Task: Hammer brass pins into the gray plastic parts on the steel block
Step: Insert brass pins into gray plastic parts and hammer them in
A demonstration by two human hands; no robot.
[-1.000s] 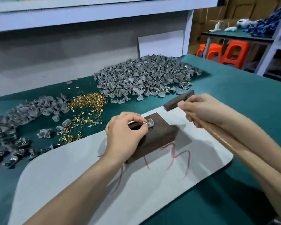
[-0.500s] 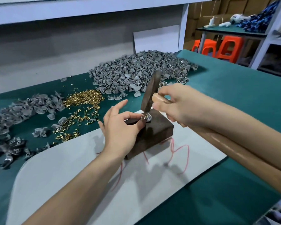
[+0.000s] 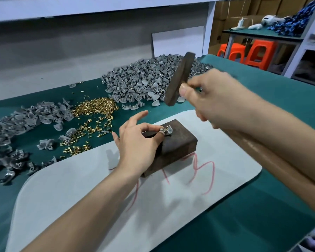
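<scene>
Right hand (image 3: 216,99) grips hammer (image 3: 179,79), head steeply tilted, lower end toward steel block (image 3: 180,144)

A small assembly workshop, this; a long workbench (image 3: 262,224) covered in green; beyond the left hand (image 3: 136,144), a loose heap of brass pins (image 3: 96,108) between big piles of gray plastic parts (image 3: 144,79); a steel block (image 3: 180,144) on a gray mat (image 3: 80,197), one gray part (image 3: 166,130) pinched on it by that hand; a hammer (image 3: 179,79) gripped in the right hand (image 3: 213,102); past that hand, orange stools (image 3: 258,51) under a second green table (image 3: 262,32), cardboard cartons (image 3: 244,8) stacked behind; a pale shelf (image 3: 98,6) running overhead.
</scene>
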